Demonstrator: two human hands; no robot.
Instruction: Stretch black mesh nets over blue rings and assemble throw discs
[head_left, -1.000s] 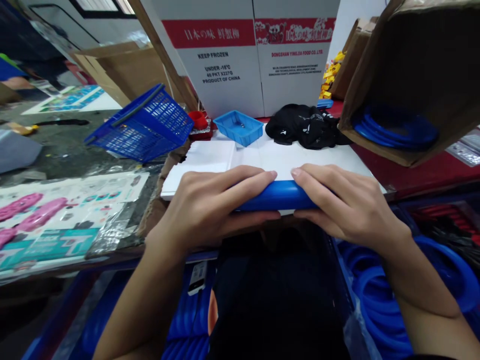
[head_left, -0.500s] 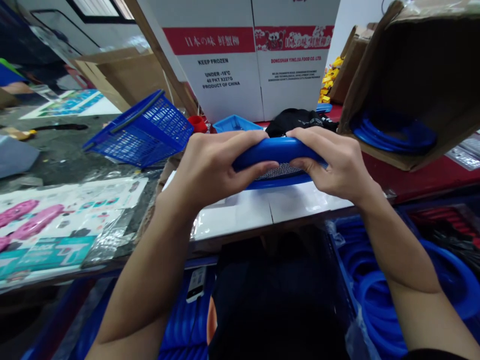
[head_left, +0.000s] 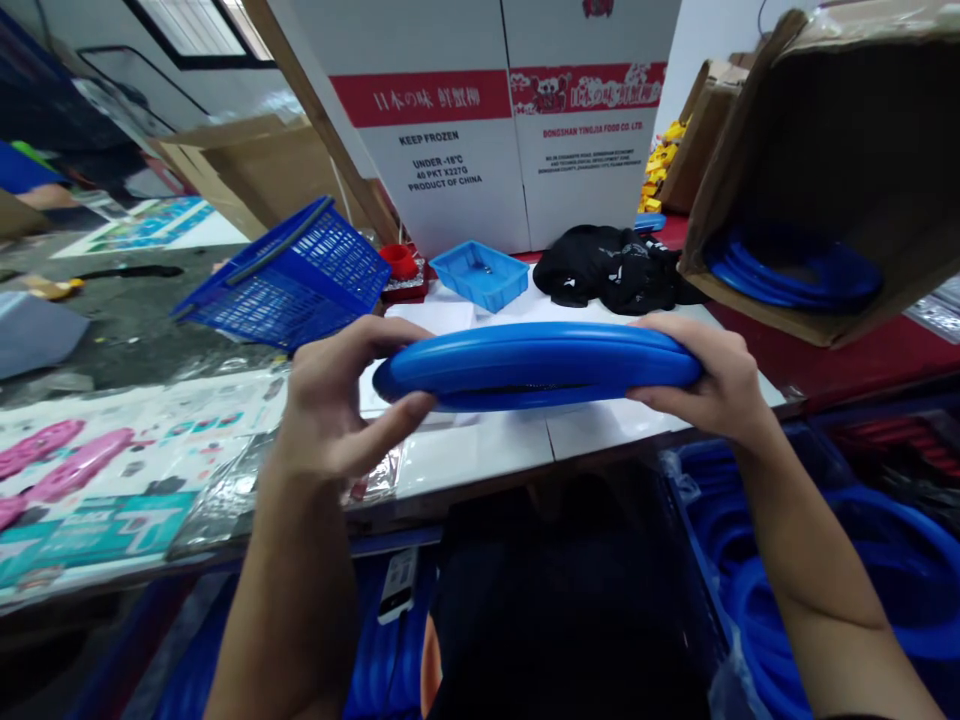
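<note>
A blue plastic ring (head_left: 536,364) with a dark mesh inside hangs nearly level above the white board (head_left: 480,455) at the table's front edge. My left hand (head_left: 337,405) grips its left end, thumb under the rim. My right hand (head_left: 712,385) grips its right end. I see the ring almost edge-on, so most of the mesh is hidden.
A tilted blue basket (head_left: 289,275), a small blue tray (head_left: 480,272), a red cup (head_left: 397,262) and black cloth (head_left: 611,265) lie behind. White cartons (head_left: 510,120) stand at the back. A cardboard box (head_left: 832,180) of blue rings sits right. More blue rings (head_left: 817,590) fill bins below.
Both hands lifted the blue ring off the table edge, then slid apart from its middle to its two ends. The ring now lies flatter and lower than half a second ago.
</note>
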